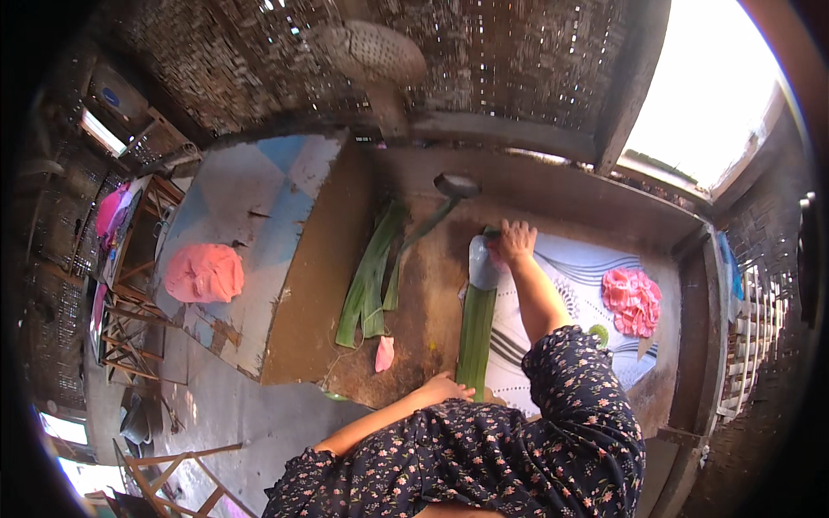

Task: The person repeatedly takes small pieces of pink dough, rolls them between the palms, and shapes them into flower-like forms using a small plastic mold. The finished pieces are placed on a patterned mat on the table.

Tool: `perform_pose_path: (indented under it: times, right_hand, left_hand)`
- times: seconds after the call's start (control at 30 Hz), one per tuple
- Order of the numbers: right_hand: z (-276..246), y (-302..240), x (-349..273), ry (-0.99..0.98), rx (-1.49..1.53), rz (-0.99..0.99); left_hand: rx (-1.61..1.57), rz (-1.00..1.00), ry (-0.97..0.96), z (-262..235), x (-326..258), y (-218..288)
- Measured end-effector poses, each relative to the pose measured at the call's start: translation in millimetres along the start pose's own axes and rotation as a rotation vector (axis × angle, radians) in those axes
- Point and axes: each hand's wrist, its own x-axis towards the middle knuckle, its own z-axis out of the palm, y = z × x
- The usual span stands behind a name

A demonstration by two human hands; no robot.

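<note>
A long green leaf strip [476,341] lies lengthwise in front of me, with a translucent plastic piece [484,262] over its far part. My right hand [518,242] reaches to that far end, its fingers bent around the strip's dark green tip beside the plastic. A small pinkish patch shows by the thumb. At the near end, my left hand [446,388] rests low with fingers stretched out against the strip's edge. Left of it lie more green leaves [374,276] and a small pink piece [385,354].
A white patterned sheet [535,367] covers the right side, bearing a frilly pink heap [631,302] and a small green round thing [598,333]. On the raised board [268,233] at left sits a pink lump [204,273]. A dark-headed, long-handled tool [456,185] leans at the back.
</note>
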Motion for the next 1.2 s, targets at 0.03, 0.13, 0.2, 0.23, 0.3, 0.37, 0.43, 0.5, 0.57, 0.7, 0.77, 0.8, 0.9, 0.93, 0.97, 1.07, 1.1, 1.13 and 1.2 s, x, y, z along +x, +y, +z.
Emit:
perform_pose_path:
  times: [0.03, 0.13, 0.2, 0.23, 0.3, 0.37, 0.43, 0.5, 0.57, 0.7, 0.77, 0.8, 0.9, 0.93, 0.97, 1.07, 1.1, 1.13, 1.2]
  right_hand:
    - [-5.0, -2.3, 2.5, -0.046, -0.025, 0.046]
    - [-36.9, -5.9, -4.6, -0.006, 0.108, -0.024]
    - [-68.2, -6.8, -23.3, -0.011, 0.255, -0.066]
    - [-85.4, -5.0, -36.0, -0.083, 0.399, -0.07]
    - [-118.3, 3.7, -63.8, -0.262, 0.699, -0.061]
    - [-139.5, 15.2, -96.3, -0.395, 0.935, -0.047]
    - [-146.1, 28.2, -125.9, -0.547, 1.176, -0.029]
    - [-141.1, 39.6, -147.6, -0.518, 1.088, -0.052]
    - [-133.8, 50.2, -161.2, -0.466, 0.881, -0.019]
    - [-139.3, 57.8, -179.3, -0.376, 0.885, 0.058]
    - [-156.5, 51.8, -188.0, -0.431, 0.814, -0.055]
    - [-166.9, 45.0, -191.7, -0.387, 0.737, -0.157]
    - [-192.0, 6.2, -203.7, -0.386, 0.579, -0.421]
    - [-198.4, -6.7, -207.8, -0.391, 0.519, -0.485]
    - [-203.7, -17.3, -212.1, -0.347, 0.506, -0.579]
    - [-210.4, -38.6, -225.1, 0.046, 0.509, -0.459]
    - [-212.2, -36.8, -228.7, 0.179, 0.487, -0.434]
    - [-211.2, -38.0, -233.6, 0.297, 0.635, -0.369]
    - [-209.4, -31.1, -243.5, 0.186, 0.817, -0.138]
  left_hand:
    - [-0.059, -0.014, 0.024, -4.8, -1.8, 1.7]
    - [-0.179, -0.105, 0.116, -13.9, -9.3, 4.4]
    - [-0.343, -0.295, 0.059, -16.9, -9.0, 6.7]
    - [-0.469, -0.229, 0.124, -18.3, -8.8, 6.5]
    - [-0.641, -0.331, 0.203, -21.3, -1.0, 9.9]
    - [-0.623, -0.089, 0.885, -23.8, 8.3, 13.0]
    - [-0.995, -0.004, 1.183, -31.9, 17.0, 7.2]
    - [-1.79, -0.049, 0.977, -41.8, 17.6, -7.4]
    - [-1.591, 0.001, 0.928, -50.1, 10.4, -23.9]
    - [-0.399, -0.632, 1.023, -60.7, -12.8, -26.4]
    - [0.1, -0.802, 1.053, -67.4, -20.3, -6.3]
    - [0.061, -0.665, 1.073, -75.5, -20.2, 5.4]
    - [-0.127, -0.09, 1.134, -97.6, -15.7, 37.6]
    - [-0.281, -0.218, 1.004, -103.5, -15.1, 42.3]
    - [-0.41, -0.278, 0.932, -107.8, -15.0, 44.4]
    - [-0.616, -0.308, 1.084, -109.2, -24.5, 36.8]
    - [-0.671, -0.331, 1.159, -106.9, -30.6, 32.7]
    - [-0.909, -0.187, 1.177, -104.1, -38.7, 28.2]
    - [-1.246, 0.029, 1.212, -100.2, -55.0, 24.5]
